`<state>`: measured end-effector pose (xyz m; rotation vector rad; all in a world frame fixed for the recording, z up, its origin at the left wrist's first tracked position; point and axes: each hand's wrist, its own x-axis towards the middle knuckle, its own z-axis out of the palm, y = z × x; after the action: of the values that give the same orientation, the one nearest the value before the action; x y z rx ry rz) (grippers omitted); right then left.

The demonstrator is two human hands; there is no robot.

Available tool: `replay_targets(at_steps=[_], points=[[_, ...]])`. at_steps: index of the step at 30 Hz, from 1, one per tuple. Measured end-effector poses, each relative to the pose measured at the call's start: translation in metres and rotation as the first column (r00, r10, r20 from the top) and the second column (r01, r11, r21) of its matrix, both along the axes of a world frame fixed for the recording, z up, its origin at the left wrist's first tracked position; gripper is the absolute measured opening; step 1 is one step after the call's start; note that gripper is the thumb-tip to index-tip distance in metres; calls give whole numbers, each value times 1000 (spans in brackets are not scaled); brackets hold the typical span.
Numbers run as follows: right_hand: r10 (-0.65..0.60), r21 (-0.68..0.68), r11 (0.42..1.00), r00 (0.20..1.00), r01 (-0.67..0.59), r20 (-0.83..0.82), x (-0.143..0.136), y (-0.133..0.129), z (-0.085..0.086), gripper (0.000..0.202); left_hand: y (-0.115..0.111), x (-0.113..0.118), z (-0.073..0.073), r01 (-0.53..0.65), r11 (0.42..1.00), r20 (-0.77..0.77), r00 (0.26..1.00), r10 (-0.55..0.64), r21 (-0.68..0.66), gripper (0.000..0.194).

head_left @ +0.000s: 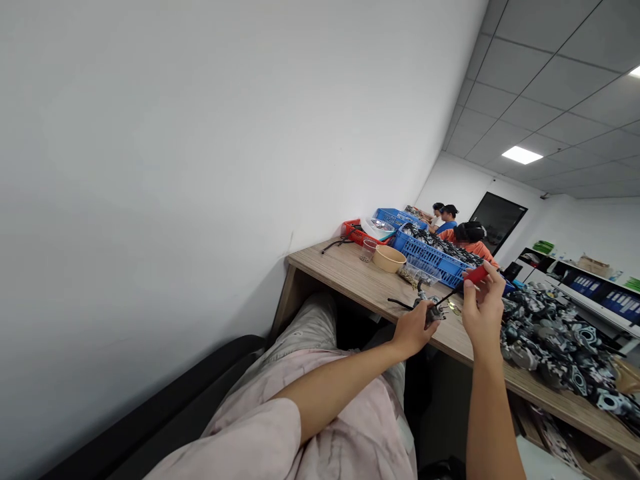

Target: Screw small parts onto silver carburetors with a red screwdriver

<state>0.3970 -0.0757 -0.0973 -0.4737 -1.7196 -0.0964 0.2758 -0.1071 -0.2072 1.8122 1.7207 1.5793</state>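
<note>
My left hand [413,331] is closed around a small metal carburetor [436,315] at the front edge of the wooden table. A black hose [400,303] sticks out to the left beside it. In my right hand [484,303] is a screwdriver [475,274] with a red handle, held between fingers and thumb. Its dark shaft slants down to the left, with the tip at the carburetor; whether it sits in a screw is too small to tell. Small yellowish pieces [454,307] lie on the table between my hands.
A heap of carburetors [555,340] covers the table's right side. Behind my hands stand a clear tray [425,272] of brass-coloured parts, a tan bowl [389,259], a clear cup [369,251], a filled blue crate [435,259] and a red basket [350,229]. Several people sit beyond.
</note>
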Motion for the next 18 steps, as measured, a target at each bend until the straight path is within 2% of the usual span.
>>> replay_targets(at_steps=[6,10,14,18], points=[[-42,1,999,999,42,-24,1,0,1,61,0,0,0,1,1000,2,1000,-1,7,44],[13,-17,1000,999,-12,31,-1,0,-1,56,0,0,0,2,1000,2,1000,-3,8,44],[-42,-12,999,999,42,-20,0,2,-1,63,-1,0,0,2,1000,4,1000,-2,10,44],[59,-32,998,996,-57,67,2,0,-1,56,0,0,0,-2,1000,7,1000,2,7,43]])
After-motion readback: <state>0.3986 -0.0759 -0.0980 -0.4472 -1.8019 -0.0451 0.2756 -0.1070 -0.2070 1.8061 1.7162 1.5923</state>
